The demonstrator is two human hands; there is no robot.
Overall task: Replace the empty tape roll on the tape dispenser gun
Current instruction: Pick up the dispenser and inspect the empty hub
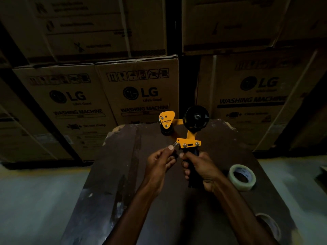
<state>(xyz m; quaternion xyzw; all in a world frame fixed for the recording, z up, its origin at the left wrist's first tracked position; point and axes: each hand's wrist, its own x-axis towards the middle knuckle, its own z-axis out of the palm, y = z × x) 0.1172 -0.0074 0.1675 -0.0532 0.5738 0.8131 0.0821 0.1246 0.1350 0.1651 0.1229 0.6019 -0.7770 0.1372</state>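
The yellow tape dispenser gun (184, 129) is held upright above the dark wooden table (123, 165). My right hand (200, 167) is wrapped around its black handle. My left hand (161, 164) pinches a small metal part at the left end of the gun's lower yellow plate. The black hub wheel (196, 119) at the top right carries no tape that I can see. A full roll of clear tape (242, 176) lies flat on the table to the right of my right hand. Another ring, a thin roll or core (270, 225), lies near the table's front right edge.
Stacked cardboard washing machine boxes (141, 92) stand close behind the table, with more boxes (251, 96) to the right. Grey floor (35, 200) shows on both sides of the table. The scene is dim.
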